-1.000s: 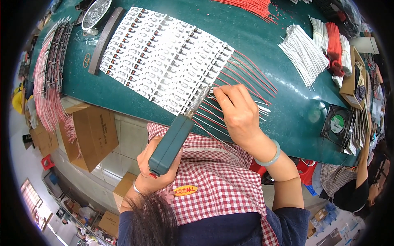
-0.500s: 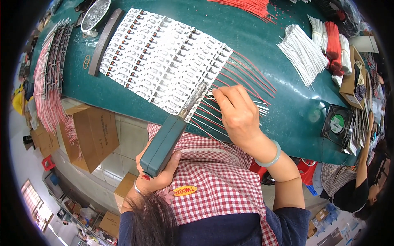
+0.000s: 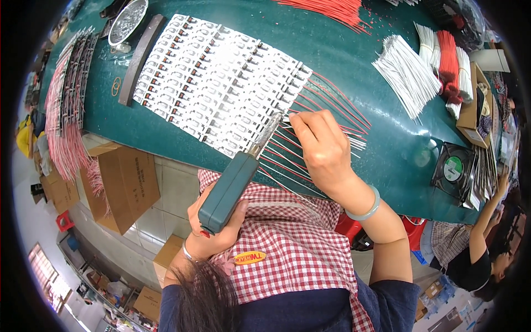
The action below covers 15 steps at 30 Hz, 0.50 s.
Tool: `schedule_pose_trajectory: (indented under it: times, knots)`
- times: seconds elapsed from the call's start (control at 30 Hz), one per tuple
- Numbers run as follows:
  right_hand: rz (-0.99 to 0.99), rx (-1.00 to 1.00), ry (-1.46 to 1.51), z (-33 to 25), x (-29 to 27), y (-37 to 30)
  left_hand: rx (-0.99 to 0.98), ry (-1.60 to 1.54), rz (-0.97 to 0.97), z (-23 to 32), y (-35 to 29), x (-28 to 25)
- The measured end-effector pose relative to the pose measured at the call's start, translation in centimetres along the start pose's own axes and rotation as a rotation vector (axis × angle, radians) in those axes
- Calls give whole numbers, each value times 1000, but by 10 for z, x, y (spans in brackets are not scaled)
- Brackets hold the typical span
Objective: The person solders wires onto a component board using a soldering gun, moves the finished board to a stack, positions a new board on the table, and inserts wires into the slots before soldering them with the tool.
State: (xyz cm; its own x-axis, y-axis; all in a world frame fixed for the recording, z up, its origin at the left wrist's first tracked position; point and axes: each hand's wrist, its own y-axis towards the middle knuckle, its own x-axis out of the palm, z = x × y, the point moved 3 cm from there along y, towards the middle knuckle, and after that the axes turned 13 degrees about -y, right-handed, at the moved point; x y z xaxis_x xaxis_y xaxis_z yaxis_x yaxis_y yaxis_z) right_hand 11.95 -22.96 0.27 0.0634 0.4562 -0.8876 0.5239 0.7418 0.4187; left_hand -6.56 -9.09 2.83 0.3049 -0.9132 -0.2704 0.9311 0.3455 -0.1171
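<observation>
My left hand [image 3: 218,235] is wrapped round the green handle of a soldering gun [image 3: 229,191]. Its metal tip reaches to the right edge of a white panel of small circuit boards [image 3: 221,83] on the table. Close to that tip, my right hand [image 3: 326,157] pinches the end of a thin white wire [image 3: 286,118], mostly hidden by the fingers. Red wires [image 3: 340,102] and white wires lie out to the right from the panel's edge, some passing under my right hand.
A dark bar [image 3: 142,58] lies along the panel's left side, near a metal bowl [image 3: 128,23]. At right on the green table are bundles of white wires [image 3: 406,74] and red wires [image 3: 449,58], a box [image 3: 474,105] and a black fan [image 3: 454,167]. Another person [image 3: 464,249] works at far right.
The soldering gun's handle has swung slightly right and up, while its tip stays near the panel edge. My right hand has shifted only a little, still pinching by the tip.
</observation>
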Motion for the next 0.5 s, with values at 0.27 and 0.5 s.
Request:
schedule_pose_trajectory:
  times: [0.27, 0.5]
  knots:
    - [-14, 15, -4, -1, 0, 0, 1, 47, -21, 7, 5, 1]
    - [-16, 14, -15, -1, 0, 1, -11, 8, 2, 0, 0, 1]
